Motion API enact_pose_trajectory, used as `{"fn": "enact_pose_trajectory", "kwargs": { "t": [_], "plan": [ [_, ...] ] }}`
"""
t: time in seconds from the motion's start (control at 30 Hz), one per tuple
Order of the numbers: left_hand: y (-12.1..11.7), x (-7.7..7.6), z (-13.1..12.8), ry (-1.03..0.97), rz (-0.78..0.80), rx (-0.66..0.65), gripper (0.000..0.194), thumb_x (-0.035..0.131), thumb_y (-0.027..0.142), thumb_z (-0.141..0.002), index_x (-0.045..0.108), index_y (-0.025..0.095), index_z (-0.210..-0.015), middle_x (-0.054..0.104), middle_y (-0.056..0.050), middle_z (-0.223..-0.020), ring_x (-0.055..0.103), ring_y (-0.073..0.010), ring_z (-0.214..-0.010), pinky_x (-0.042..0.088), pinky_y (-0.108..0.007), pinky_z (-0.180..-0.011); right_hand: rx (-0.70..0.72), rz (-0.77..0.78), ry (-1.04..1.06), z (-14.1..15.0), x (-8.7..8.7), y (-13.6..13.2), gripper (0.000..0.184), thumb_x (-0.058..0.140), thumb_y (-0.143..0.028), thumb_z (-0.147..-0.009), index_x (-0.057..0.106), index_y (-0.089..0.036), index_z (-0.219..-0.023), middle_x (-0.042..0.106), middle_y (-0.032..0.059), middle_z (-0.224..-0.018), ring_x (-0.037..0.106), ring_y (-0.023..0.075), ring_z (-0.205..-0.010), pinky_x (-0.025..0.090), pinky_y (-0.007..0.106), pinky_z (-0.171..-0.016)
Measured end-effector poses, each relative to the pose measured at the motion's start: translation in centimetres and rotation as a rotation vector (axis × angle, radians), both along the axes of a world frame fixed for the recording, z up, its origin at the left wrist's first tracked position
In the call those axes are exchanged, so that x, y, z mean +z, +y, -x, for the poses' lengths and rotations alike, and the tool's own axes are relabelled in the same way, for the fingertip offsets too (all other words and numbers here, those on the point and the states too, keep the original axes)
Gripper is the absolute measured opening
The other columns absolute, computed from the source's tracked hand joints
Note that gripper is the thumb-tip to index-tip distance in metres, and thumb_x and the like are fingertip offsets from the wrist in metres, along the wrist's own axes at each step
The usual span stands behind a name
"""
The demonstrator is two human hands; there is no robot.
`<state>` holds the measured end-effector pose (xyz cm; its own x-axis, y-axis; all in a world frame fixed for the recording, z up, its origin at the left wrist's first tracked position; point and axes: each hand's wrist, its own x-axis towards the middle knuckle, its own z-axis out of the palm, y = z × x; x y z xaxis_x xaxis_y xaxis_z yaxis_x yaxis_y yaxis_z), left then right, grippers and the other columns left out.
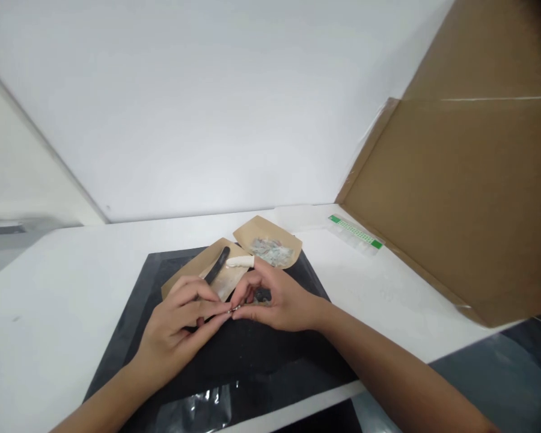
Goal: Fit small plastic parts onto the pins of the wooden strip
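My left hand [180, 328] and my right hand [284, 297] meet over a black mat [270, 355]. Both pinch a tiny shiny piece [234, 309] between thumb and fingertips; it is too small to name. A white finger cover [240, 261] sits on one outstretched finger of my right hand. Just beyond the hands, a black curved handle [217, 266] lies on a brown paper sheet [180, 281], its far part hidden. Some small dark and clear thing, partly covered by my right hand, shows beneath its fingers.
Behind lies another brown paper piece [256, 227] bearing a heap of small clear plastic bits [273, 251]. A clear plastic bag [196, 412] rests at the mat's front. A green-and-white strip [355, 231] lies by the tall cardboard panel [455, 198] on the right. A white wall closes off the back.
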<state>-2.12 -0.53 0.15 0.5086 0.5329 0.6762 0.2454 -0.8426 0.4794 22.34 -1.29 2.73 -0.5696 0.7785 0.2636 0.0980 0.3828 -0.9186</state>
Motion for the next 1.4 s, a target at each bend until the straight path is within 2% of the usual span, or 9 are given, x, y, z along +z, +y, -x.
{"fn": "enact_pose_trajectory", "kwargs": {
  "t": [0.17, 0.27, 0.5, 0.7, 0.9, 0.97, 1.1, 1.27, 1.4],
  "plan": [
    [-0.2, 0.5, -0.1, -0.07, 0.071, 0.027, 0.013, 0.075, 0.015, -0.093, 0.079, 0.025, -0.099, 0.07, -0.003, -0.085, 0.065, -0.0185, -0.084, 0.053, -0.034, -0.077, -0.093, -0.013, 0.067, 0.5, -0.2, -0.5, 0.038, 0.078, -0.029, -0.09, 0.041, -0.025, -0.094, 0.078, 0.0042, -0.098, 0.075, 0.0181, -0.088, 0.06, 0.036, -0.078],
    [-0.4, 0.7, -0.2, -0.105, 0.105, 0.015, 0.012, 0.074, 0.015, -0.093, 0.08, 0.024, -0.098, 0.071, -0.003, -0.085, 0.065, -0.0186, -0.084, 0.054, -0.037, -0.08, -0.124, 0.004, 0.103, 0.9, -0.3, -0.8, 0.038, 0.078, -0.026, -0.091, 0.041, -0.026, -0.096, 0.078, 0.0033, -0.097, 0.075, 0.017, -0.085, 0.061, 0.036, -0.077],
    [-0.7, 1.2, -0.2, -0.108, 0.184, -0.006, 0.012, 0.072, 0.018, -0.095, 0.081, 0.025, -0.096, 0.073, -0.005, -0.084, 0.065, -0.0201, -0.085, 0.056, -0.038, -0.079, -0.129, 0.023, 0.116, 1.0, -0.2, -0.8, 0.043, 0.077, -0.026, -0.092, 0.043, -0.024, -0.119, 0.077, 0.0021, -0.095, 0.075, 0.0174, -0.084, 0.062, 0.038, -0.077],
    [-0.9, 1.5, 0.0, -0.112, 0.286, -0.068, 0.012, 0.07, 0.016, -0.095, 0.079, 0.023, -0.097, 0.073, -0.006, -0.087, 0.065, -0.0203, -0.088, 0.055, -0.042, -0.086, -0.116, 0.066, 0.173, 1.4, -0.2, -0.9, 0.039, 0.079, -0.025, -0.091, 0.043, -0.026, -0.107, 0.078, 0.0019, -0.096, 0.075, 0.0171, -0.085, 0.06, 0.037, -0.077],
    [-0.8, 1.6, 0.3, -0.127, 0.318, -0.11, 0.01, 0.069, 0.017, -0.095, 0.077, 0.023, -0.097, 0.072, -0.005, -0.087, 0.067, -0.0208, -0.089, 0.055, -0.044, -0.09, -0.158, 0.046, 0.188, 1.9, -0.1, -1.3, 0.038, 0.078, -0.026, -0.091, 0.042, -0.027, -0.101, 0.079, 0.001, -0.098, 0.076, 0.0182, -0.088, 0.055, 0.036, -0.073],
    [-0.9, 1.6, 0.3, -0.126, 0.343, -0.128, 0.009, 0.069, 0.017, -0.096, 0.076, 0.022, -0.096, 0.072, -0.006, -0.088, 0.067, -0.0207, -0.088, 0.057, -0.041, -0.084, -0.157, 0.055, 0.196, 1.9, -0.1, -1.4, 0.039, 0.079, -0.026, -0.091, 0.041, -0.027, -0.101, 0.079, 0.0011, -0.097, 0.076, 0.0184, -0.088, 0.055, 0.037, -0.073],
    [-1.3, 1.7, 0.2, -0.131, 0.44, -0.116, 0.01, 0.065, 0.018, -0.097, 0.074, 0.02, -0.096, 0.069, -0.01, -0.093, 0.065, -0.0211, -0.091, 0.056, -0.028, -0.061, -0.169, 0.107, 0.22, 2.0, 0.0, -1.5, 0.041, 0.079, -0.026, -0.09, 0.039, -0.028, -0.098, 0.079, 0.0008, -0.097, 0.076, 0.0185, -0.087, 0.054, 0.036, -0.07],
    [-1.7, 1.7, -0.3, -0.145, 0.293, -0.03, 0.009, 0.067, 0.01, -0.088, 0.07, 0.018, -0.091, 0.062, -0.008, -0.087, 0.062, -0.0193, -0.087, 0.054, -0.02, -0.052, -0.258, 0.064, 0.176, 2.4, -0.1, -2.0, 0.04, 0.078, -0.027, -0.092, 0.038, -0.028, -0.094, 0.079, 0.0003, -0.095, 0.073, 0.0173, -0.081, 0.048, 0.034, -0.067],
    [-1.8, 1.5, -0.6, -0.147, 0.314, -0.004, 0.011, 0.068, 0.008, -0.084, 0.069, 0.017, -0.09, 0.06, -0.008, -0.089, 0.061, -0.0163, -0.081, 0.054, -0.015, -0.046, -0.318, 0.006, 0.138, 2.8, -0.3, -2.3, 0.037, 0.078, -0.028, -0.092, 0.041, -0.027, -0.095, 0.079, 0.0016, -0.095, 0.073, 0.019, -0.083, 0.048, 0.035, -0.066]
  ]
}}
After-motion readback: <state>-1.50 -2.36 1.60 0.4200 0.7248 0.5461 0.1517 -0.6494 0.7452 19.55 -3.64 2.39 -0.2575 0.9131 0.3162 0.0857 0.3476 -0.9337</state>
